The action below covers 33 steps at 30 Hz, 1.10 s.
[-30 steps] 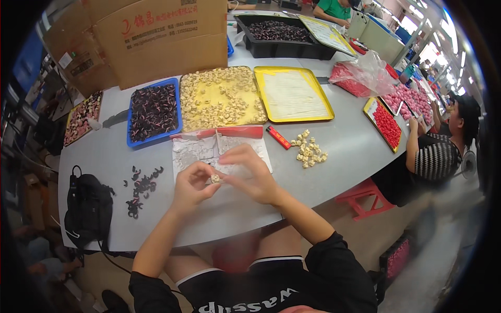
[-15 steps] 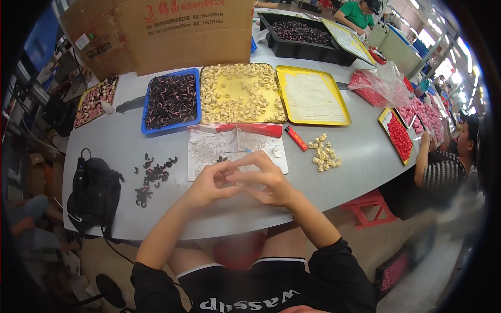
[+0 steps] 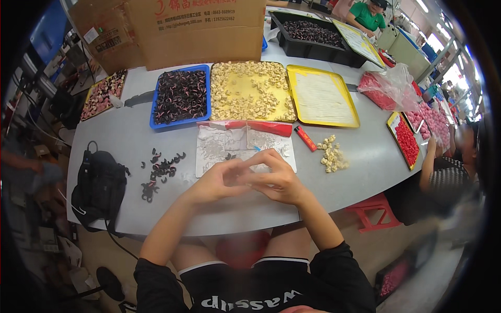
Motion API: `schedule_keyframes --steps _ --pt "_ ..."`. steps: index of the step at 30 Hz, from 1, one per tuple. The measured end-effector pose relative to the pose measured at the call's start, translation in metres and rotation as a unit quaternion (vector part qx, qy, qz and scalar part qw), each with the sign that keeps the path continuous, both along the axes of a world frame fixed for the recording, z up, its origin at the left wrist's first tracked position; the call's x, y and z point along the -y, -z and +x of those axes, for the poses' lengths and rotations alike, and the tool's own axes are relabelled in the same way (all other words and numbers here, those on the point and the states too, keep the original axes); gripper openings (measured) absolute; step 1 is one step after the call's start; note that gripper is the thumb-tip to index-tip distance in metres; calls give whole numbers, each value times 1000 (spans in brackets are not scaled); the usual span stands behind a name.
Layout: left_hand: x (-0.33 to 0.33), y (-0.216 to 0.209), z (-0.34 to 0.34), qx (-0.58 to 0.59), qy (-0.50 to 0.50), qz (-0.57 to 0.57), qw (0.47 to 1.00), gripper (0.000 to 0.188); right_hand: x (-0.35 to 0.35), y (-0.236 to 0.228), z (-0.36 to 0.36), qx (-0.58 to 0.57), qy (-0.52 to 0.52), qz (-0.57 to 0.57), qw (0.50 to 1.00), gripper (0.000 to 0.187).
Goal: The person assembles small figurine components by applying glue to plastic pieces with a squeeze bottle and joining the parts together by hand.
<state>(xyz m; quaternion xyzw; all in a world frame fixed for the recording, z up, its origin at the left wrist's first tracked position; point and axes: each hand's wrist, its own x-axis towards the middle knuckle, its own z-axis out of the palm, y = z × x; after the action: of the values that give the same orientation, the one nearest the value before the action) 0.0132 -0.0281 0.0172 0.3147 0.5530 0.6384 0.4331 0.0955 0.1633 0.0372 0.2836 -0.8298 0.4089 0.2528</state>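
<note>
My left hand point(image 3: 218, 183) and my right hand point(image 3: 278, 180) meet over the near edge of a white sheet point(image 3: 209, 151) with a red band, fingers curled and tips together. What they pinch, if anything, is hidden and too small to name. Dark bits lie on the sheet beside my left fingers, and a small blue piece point(image 3: 257, 148) shows past my right fingers. Left of the sheet is a loose pile of black and pink curved pieces point(image 3: 160, 171). To its right are a pile of cream-coloured small pieces point(image 3: 332, 155) and a red lighter-shaped stick point(image 3: 306, 139).
Behind the sheet stand a blue tray point(image 3: 155, 112) of black pieces, a yellow tray point(image 3: 241, 86) of cream pieces and a yellow-rimmed tray point(image 3: 323, 96). A black bag point(image 3: 99, 182) lies at left, a large cardboard box point(image 3: 203, 39) behind. A co-worker point(image 3: 449, 167) sits at right.
The whole view has shifted slightly, so the table's things appear further right. My hands stay together over the sheet, with the fingers slightly rearranged.
</note>
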Motion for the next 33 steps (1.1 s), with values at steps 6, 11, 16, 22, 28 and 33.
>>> schedule_keyframes --steps 6,11,16,22,28,33 --pt "-2 -5 1 -5 -4 -6 1000 37 -2 4 -1 8 0 22 1000 32" --pt "0 -2 0 2 0 -3 1000 46 -2 4 -3 -5 6 26 1000 33" --pt "-3 -2 0 -10 -5 -3 1000 46 -3 3 -2 -8 14 27 1000 33" --pt "-2 1 1 -15 -4 8 1000 45 -2 3 -1 -12 16 33 999 33" --pt "-3 3 2 -1 -18 21 1000 41 -4 11 -4 -27 27 47 998 28" --pt "-8 -6 4 8 -29 32 999 31 -5 2 -2 -20 46 49 998 25"
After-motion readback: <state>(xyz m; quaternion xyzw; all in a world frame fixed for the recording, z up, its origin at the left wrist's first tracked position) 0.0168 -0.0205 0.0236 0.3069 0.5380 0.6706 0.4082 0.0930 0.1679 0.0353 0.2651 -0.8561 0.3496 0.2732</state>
